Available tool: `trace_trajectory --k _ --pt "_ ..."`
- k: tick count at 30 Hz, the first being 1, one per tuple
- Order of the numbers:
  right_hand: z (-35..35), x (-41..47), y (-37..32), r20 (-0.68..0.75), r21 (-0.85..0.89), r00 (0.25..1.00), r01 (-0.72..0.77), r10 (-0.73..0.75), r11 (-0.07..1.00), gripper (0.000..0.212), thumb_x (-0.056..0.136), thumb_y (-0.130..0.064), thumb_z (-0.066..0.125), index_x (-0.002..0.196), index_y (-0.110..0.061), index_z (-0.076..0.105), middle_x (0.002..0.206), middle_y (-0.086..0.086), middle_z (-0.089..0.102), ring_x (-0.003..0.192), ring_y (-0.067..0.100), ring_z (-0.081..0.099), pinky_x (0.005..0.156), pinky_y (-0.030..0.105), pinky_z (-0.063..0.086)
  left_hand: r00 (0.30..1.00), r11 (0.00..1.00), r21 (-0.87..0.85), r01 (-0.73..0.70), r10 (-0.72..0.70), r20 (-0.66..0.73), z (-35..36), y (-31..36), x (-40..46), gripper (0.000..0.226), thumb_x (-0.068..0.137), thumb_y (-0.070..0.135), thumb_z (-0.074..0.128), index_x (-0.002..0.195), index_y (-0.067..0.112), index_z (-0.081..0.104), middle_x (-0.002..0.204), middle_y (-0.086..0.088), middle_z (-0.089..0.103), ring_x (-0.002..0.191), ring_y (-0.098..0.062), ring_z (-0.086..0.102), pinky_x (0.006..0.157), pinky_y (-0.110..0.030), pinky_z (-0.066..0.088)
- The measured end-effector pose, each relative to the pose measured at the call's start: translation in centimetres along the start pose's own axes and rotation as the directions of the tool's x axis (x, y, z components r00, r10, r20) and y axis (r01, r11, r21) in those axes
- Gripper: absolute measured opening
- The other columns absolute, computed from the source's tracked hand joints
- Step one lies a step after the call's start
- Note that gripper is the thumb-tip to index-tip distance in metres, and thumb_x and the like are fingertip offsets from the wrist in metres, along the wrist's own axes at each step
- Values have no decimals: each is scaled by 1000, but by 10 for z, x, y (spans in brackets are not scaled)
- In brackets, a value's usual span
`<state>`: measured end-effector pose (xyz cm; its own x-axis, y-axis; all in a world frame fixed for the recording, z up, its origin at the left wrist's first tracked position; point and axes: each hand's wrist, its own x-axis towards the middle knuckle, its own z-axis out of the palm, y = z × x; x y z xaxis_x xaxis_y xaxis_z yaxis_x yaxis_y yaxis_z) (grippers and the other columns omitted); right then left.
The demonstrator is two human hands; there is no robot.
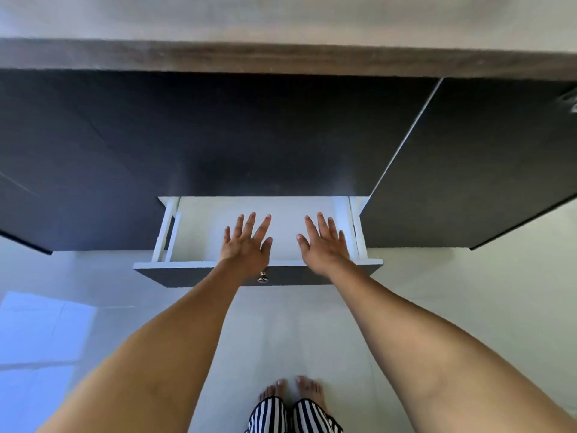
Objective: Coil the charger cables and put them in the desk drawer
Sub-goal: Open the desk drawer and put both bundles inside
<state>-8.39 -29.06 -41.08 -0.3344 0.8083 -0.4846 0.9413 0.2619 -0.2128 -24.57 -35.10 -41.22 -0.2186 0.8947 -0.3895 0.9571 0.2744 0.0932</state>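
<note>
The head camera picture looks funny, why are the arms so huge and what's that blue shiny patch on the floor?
Head view: the wide-angle lens stretches things near the edges, so the forearms balloon while the left hand and right hand over the open drawer look small. Head view: the blue patch is glare reflecting off the glossy floor. Head view: the desk top edge is soft and blurry.

— How do the arms lie?
— Both are stretched forward, bare, nearly straight, drawing closer together toward the wrists.
— And the left hand (pixel 246 242)?
— Flat, back up, fingers straight and fanned, thumb turned toward the other hand.
— The right hand (pixel 323 243)?
— Just beside it, apart, likewise flat with fingers spread, gripping nothing.
</note>
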Motion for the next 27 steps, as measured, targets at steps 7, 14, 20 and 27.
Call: trace_trajectory --k 7,14,20,27 --pt "-98 -71 2 -166 26 986 -19 23 999 58 101 -49 13 154 -27 6 162 3 -8 149 28 -8 120 45 3 984 990 77 -115 125 -129 -120 43 -42 56 100 44 16 152 32 0 161 -3 2 146 -30 10 118 -45 15" --pt "-183 -121 17 -467 100 882 -21 65 995 47 101 -40 31 142 -17 41 147 8 35 137 28 32 110 41 33 926 945 70 -319 326 -189 -225 104 -72 50 100 43 27 142 16 35 143 -10 34 127 -29 41 97 -43 45" --pt "-258 -137 25 -662 81 749 23 37 996 36 99 -35 40 118 -11 58 121 10 51 104 25 56 86 37 50 878 910 121 -397 415 -239 -306 129 -75 47 100 41 28 130 7 42 133 -14 43 117 -33 53 92 -43 44" --pt "-342 -134 37 -622 165 774 -18 118 986 35 98 -36 39 114 -11 57 124 10 44 112 28 48 93 42 46 891 911 170 -376 405 -203 -367 129 -39 51 99 42 29 137 8 34 143 -15 33 126 -35 46 101 -48 40"
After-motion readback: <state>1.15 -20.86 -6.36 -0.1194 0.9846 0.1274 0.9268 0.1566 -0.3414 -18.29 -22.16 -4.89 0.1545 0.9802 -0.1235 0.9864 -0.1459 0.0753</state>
